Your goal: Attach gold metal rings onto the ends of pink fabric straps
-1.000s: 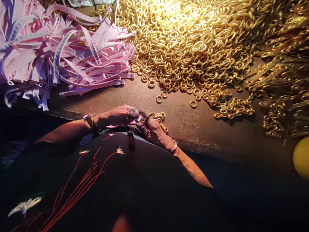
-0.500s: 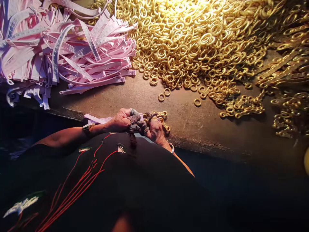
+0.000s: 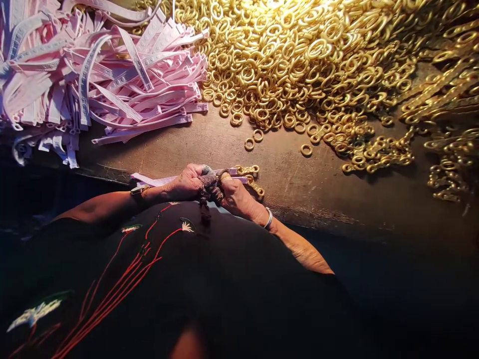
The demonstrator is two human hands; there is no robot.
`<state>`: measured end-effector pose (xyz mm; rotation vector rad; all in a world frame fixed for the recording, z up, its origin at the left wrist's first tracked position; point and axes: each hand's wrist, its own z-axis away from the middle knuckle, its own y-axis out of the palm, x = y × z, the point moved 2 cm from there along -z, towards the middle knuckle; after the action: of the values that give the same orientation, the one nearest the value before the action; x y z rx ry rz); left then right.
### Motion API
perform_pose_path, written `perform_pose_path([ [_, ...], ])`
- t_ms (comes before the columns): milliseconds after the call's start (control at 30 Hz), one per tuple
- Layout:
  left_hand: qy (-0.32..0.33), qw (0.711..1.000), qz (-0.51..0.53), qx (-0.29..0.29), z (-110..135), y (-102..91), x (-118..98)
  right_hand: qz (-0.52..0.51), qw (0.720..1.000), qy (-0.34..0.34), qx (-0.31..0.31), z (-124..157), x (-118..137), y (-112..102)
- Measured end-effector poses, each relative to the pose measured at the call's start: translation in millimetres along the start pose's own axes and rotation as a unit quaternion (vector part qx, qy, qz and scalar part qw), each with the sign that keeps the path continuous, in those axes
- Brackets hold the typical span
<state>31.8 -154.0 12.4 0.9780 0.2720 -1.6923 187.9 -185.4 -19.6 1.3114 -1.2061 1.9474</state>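
Note:
My left hand (image 3: 189, 182) and my right hand (image 3: 234, 195) meet at the near edge of the brown table (image 3: 284, 179), fingertips wrapped in grey cloth. Both are closed on a pink plastic strap (image 3: 153, 178) that lies flat and runs left past my left wrist. A short gold chain of linked rings (image 3: 251, 178) hangs at the strap's right end, just beyond my right fingers. Whether the right hand pinches the chain or only the strap is hidden.
A heap of pink straps (image 3: 101, 75) fills the far left. A big pile of loose gold rings (image 3: 299, 55) covers the far middle, with linked gold chains (image 3: 441, 109) at the right. Single rings (image 3: 306, 149) lie scattered nearer. My dark embroidered clothing fills the foreground.
The pink strap has slid out to the left past my left wrist. My hands have drawn closer together, and the right forearm has swung back into view.

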Motion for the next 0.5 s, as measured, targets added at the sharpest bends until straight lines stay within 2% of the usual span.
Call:
perform_pose_path([
  [133, -0.030, 0.999, 0.002, -0.019, -3, -0.3, -2, 0.126, 0.991, 0.028, 0.031, -5, 7, -7],
  [267, -0.023, 0.998, -0.028, -0.050, -6, -4.1, -4, 0.270, 0.960, 0.060, 0.051, -10, 6, -9],
  [367, 0.034, 0.991, -0.125, -0.040, -16, -12.0, -4, 0.312, 0.948, 0.046, 0.048, -11, 1, -12],
  [500, 0.128, 0.965, -0.226, -0.026, -39, -17.6, -1, 0.334, 0.942, 0.016, -0.007, -6, -9, -30],
])
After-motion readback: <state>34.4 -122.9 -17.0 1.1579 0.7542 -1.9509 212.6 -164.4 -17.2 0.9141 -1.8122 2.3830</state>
